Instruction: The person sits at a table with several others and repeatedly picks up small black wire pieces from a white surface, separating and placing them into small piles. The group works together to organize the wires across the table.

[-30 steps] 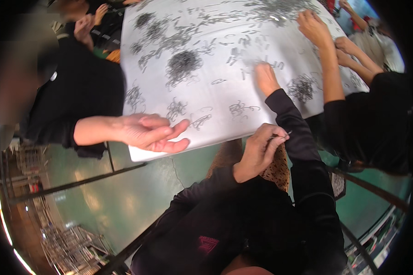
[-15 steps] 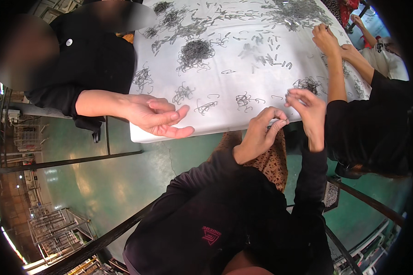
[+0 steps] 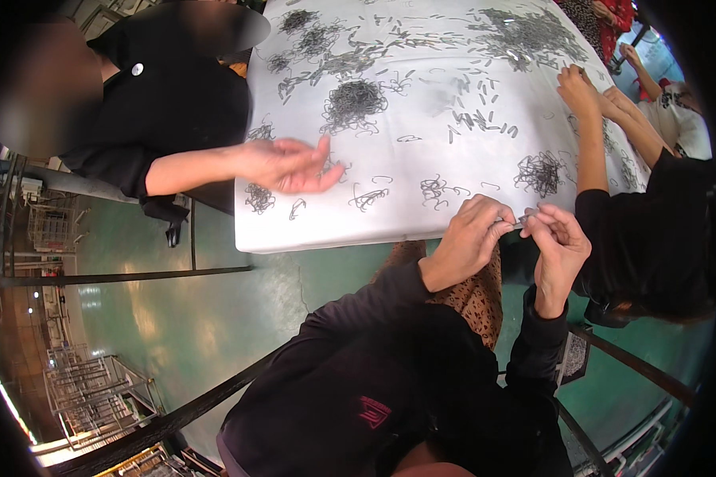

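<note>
Small grey metal clip (image 3: 519, 220): pinched between your two hands, held just past the near edge of the white table (image 3: 422, 135), over the gap above your lap. Your left hand (image 3: 471, 238) has fingers curled tight, thumb and forefinger pressed together on the clip's left end. Your right hand (image 3: 559, 246) meets it from the other side, fingertips closed on the right end; remaining fingers folded loosely inward. The piece is too small to make out its exact shape. Both your sleeves are black. Just beyond your knuckles, on the table top, lie a loose tangle of bent wire pieces (image 3: 439, 191) and, to its right, a denser dark heap (image 3: 540, 172). Farther up the table sits a bigger round pile (image 3: 356, 101), with single clips scattered between the heaps. To your left, a co-worker's hand (image 3: 288, 164) hovers flat and open-palmed over the table's left edge, fingers spread, near a small cluster of wire (image 3: 258, 198). To your right, another person's forearm (image 3: 590, 147) reaches up the table, hand resting among the scattered pieces. Green floor (image 3: 215, 318) below the table edge.
</note>
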A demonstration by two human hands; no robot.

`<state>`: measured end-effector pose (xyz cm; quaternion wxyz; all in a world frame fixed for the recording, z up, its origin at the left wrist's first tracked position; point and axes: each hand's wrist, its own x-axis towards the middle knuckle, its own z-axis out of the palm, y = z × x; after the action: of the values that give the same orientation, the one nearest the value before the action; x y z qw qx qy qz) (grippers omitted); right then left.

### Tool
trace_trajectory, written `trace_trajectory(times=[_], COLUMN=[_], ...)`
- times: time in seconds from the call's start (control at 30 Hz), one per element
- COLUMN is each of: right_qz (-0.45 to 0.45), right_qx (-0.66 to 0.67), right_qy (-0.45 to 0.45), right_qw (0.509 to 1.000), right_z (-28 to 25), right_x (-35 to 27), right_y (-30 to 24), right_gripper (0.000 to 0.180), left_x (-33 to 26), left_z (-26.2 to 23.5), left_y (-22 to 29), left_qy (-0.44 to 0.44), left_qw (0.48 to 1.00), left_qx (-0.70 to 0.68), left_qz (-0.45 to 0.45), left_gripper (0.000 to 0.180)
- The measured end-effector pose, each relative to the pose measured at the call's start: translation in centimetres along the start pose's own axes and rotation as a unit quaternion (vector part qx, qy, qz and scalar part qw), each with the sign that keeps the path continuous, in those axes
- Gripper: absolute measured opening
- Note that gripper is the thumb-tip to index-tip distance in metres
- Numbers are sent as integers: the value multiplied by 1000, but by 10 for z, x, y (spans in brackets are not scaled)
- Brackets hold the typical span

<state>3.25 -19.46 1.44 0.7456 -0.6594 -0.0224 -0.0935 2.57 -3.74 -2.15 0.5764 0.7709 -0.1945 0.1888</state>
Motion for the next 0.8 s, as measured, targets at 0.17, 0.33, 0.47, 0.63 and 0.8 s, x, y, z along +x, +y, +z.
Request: trace_trajectory(times=[0.17, 0.33, 0.47, 0.63, 0.8], right_qz=[12, 8, 30, 11, 9], right_qx=[26, 49, 41, 51, 42], right_qy=[46, 41, 47, 20, 11], right_qw=[999, 998, 998, 998, 999], right_z=[14, 17, 13, 12, 12], right_x=[-1, 0, -2, -7, -15], right_y=[13, 13, 11, 8, 4], right_gripper=[12, 15, 17, 17, 18], left_x=[-2, 31, 68, 49, 40], left_z=[-4, -47, -110, -118, -105], left_y=[-13, -62, -157, -213, -210], left_qy=[-2, 80, 48, -87, -57], left_qw=[1000, 994, 937, 901, 864], left_qx=[7, 75, 324, 407, 493], left_qz=[14, -14, -122, -122, -91], left_gripper=[15, 30, 17, 10, 14])
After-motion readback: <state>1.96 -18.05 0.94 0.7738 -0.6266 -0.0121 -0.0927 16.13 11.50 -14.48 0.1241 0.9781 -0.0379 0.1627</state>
